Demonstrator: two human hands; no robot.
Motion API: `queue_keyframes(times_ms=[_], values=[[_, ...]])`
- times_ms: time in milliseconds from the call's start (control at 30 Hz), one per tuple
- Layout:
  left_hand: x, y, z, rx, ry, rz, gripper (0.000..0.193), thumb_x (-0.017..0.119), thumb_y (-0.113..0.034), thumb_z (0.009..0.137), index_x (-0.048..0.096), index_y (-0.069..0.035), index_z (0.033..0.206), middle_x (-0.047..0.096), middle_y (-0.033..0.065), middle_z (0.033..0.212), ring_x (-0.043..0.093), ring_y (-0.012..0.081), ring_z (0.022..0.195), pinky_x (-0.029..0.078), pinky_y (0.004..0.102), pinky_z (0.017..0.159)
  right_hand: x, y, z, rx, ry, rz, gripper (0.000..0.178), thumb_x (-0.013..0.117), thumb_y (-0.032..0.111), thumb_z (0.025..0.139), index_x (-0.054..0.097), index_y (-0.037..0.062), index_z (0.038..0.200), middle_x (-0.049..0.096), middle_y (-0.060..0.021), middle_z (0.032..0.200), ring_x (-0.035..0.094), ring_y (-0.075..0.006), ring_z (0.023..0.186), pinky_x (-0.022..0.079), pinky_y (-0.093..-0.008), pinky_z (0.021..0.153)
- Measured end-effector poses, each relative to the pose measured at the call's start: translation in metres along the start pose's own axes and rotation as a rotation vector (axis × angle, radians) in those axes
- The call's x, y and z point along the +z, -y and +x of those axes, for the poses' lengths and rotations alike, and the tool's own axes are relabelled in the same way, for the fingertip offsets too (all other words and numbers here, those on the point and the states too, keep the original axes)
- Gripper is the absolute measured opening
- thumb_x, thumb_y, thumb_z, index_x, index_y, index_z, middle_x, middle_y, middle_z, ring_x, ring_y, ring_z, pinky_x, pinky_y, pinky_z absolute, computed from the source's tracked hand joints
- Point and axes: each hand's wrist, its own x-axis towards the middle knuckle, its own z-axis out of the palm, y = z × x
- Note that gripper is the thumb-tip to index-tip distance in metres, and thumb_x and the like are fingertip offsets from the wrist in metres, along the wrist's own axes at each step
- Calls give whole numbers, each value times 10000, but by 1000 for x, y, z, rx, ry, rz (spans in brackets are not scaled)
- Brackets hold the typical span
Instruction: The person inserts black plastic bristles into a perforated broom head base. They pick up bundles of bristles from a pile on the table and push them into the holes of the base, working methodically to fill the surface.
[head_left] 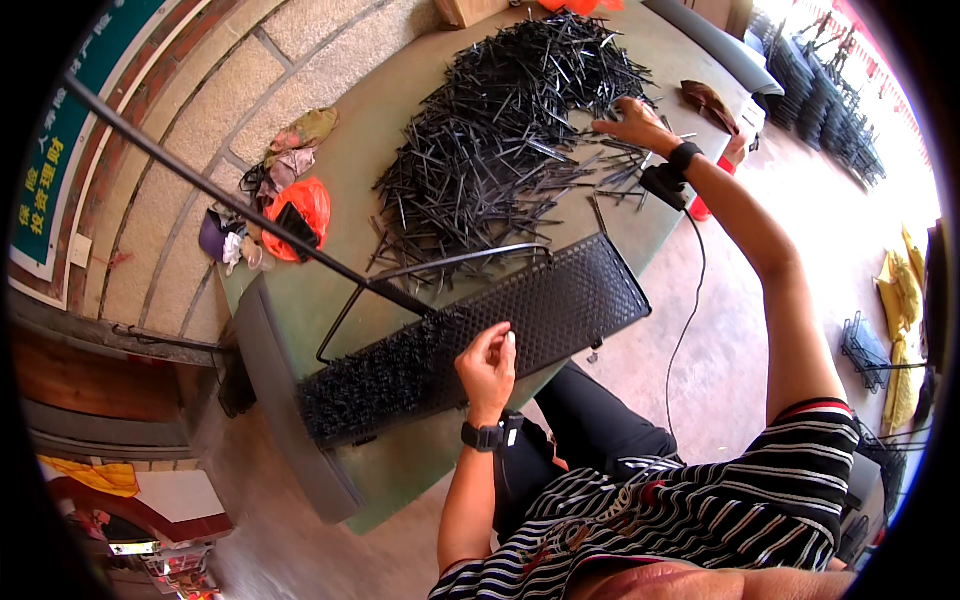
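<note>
A long black perforated panel (560, 310) lies slantwise at the table's near edge. Its left part is covered with dense black bristle-like tufts (365, 392), while the right part shows bare holes. Over the border between the two, my left hand (487, 372) has its thumb and fingertips pressed together; whatever they pinch is too small to make out. A big heap of thin black plastic strips (490, 140) spreads beyond the panel. My right hand (640, 127) reaches to the heap's right edge with thumb and fingers apart, nothing visibly held.
A dark rod (250, 215) slants from upper left down to the panel, beside a bent metal frame (335, 325). An orange bag (300, 215) and cloths rest at the table's left edge. A cable (690, 310) hangs at right. Black stacked racks (815, 95) stand farther off.
</note>
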Motion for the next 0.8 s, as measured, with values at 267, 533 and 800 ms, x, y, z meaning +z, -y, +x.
queue_keyframes(times_ms=[267,533,800], values=[[-6,-8,-2,-53,3,62,151,614,5,830,633,47,974,581,1,679,494,17,571,391,168,504,91,21,98,-10,-61,15,782,667,726,583,600,-52,618,624,-165,697,621,-252,684,491,-381,620],[-9,-6,0,-122,30,-8,186,612,15,826,627,45,1009,604,43,721,523,46,535,414,178,469,136,27,152,237,12,-46,946,601,841,505,677,-25,878,622,-164,1018,592,-277,982,434,-385,865],[-10,-10,3,-125,32,-75,194,616,22,822,623,49,1014,599,44,761,549,60,555,427,178,481,108,42,149,214,286,-152,1010,621,825,498,626,-5,1074,532,-175,1213,486,-336,1155,360,-410,958]])
